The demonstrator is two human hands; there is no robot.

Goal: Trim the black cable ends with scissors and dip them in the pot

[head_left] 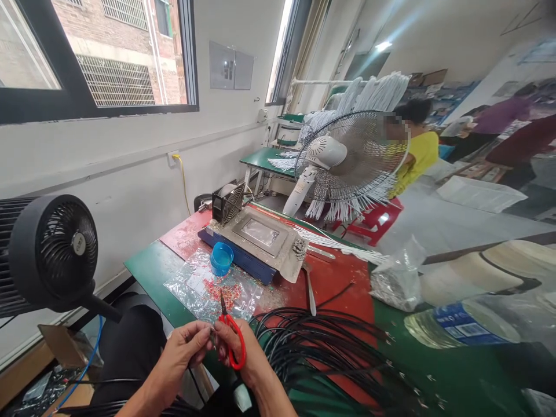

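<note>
My right hand [243,356] is closed round red-handled scissors [232,339], blades pointing up and away. Close beside it, my left hand [185,350] pinches something small at its fingertips, near the scissors; I cannot make out what, perhaps the end of a thin black cable. Both hands sit at the near edge of the green table [147,266]. A large coil of black cables [313,353] lies just right of my right hand.
A clear plastic bag with small red bits [208,289] and a blue cup [221,258] lie ahead. Behind them is a metal solder unit [260,237] with a small fan. A black fan [52,255] stands left, a white fan [347,156] behind. A plastic bottle [456,324] lies right. People work farther back.
</note>
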